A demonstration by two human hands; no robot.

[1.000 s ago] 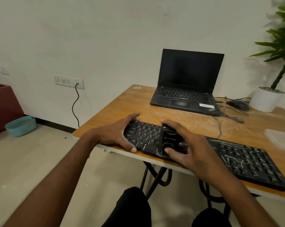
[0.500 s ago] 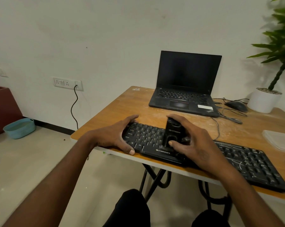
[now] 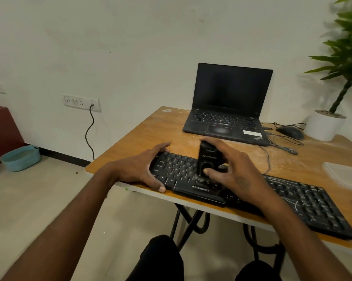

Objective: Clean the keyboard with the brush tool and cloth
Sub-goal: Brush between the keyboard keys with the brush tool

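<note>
Head view: black keyboard [image 3: 252,191] lies along near edge of wooden table [image 3: 150,136]. Left hand [image 3: 138,169] grips keyboard's left end, thumb on near edge, fingers curled over far edge. Right hand [image 3: 229,171] holds black brush tool [image 3: 208,159] upright on keys left of centre. Laptop [image 3: 227,106] open at far side, mouse [image 3: 290,132] and potted plant [image 3: 337,94] to its right.

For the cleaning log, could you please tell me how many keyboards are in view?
2: the black Zebronics desktop keyboard along the near edge of the wooden table, and the built-in keyboard of the black open laptop farther back.
</note>
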